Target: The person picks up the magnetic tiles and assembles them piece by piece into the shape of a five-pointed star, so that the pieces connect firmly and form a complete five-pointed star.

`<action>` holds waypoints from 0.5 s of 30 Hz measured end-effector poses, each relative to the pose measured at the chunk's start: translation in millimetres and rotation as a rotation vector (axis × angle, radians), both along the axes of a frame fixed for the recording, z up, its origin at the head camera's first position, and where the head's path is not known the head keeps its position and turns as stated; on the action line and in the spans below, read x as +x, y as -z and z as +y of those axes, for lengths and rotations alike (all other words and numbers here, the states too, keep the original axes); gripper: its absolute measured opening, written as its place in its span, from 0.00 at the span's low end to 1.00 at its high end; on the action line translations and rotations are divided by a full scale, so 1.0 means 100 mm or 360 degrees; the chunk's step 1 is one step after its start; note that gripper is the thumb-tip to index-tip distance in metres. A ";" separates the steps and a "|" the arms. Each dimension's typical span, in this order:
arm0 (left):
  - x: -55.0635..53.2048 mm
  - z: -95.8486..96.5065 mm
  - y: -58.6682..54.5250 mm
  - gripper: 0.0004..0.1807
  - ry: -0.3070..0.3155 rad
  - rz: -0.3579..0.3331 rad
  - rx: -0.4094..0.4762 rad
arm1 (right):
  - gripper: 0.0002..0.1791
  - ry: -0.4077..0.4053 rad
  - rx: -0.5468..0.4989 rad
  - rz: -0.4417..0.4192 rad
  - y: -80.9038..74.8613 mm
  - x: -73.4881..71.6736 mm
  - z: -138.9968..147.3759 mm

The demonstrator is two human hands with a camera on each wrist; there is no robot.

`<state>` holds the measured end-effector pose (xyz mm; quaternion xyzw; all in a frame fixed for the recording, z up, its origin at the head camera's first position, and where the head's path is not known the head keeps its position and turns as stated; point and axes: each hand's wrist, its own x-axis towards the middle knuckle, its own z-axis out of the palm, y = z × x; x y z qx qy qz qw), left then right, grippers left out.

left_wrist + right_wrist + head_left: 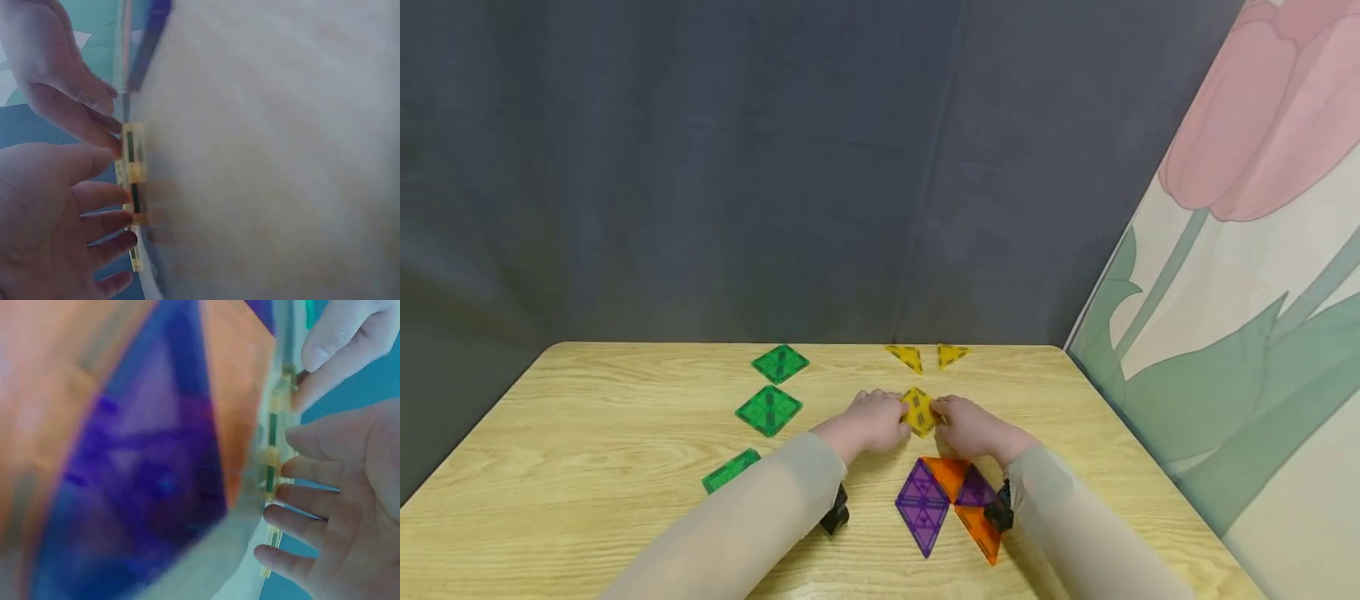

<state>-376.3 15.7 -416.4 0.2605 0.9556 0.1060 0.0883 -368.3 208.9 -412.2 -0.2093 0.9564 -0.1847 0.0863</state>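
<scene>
In the head view a yellow translucent diamond, seemingly magnetic tiles put edge to edge, lies flat on the table between both hands. My left hand touches its left side with fingertips, and my right hand touches its right side. From the left wrist view, the left fingers reach fairly straight to the yellow tile edge. In the right wrist view the right fingers are also stretched out toward the yellow edge. Parts of the diamond's sides are hidden by the fingertips.
Two yellow triangles lie behind the diamond. Green diamonds stand in a column on the left, one partly behind the left sleeve. Nearer, purple and orange tiles lie by the right wrist. A dark curtain hangs behind the table.
</scene>
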 end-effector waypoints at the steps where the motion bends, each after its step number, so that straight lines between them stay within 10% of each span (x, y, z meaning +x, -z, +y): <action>1: -0.04 -0.02 -0.03 0.25 0.0004 -0.0033 0.0047 | 0.23 -0.0008 -0.0043 -0.0017 -0.02 -0.04 0.03; 9: -0.45 -0.23 -0.26 0.27 -0.0105 -0.0095 0.0094 | 0.31 0.0115 -0.0091 -0.0082 -0.28 -0.42 0.37; 15: -0.62 -0.18 -0.23 0.34 -0.0113 -0.0142 0.0030 | 0.36 0.0232 0.0008 -0.0162 -0.23 -0.67 0.47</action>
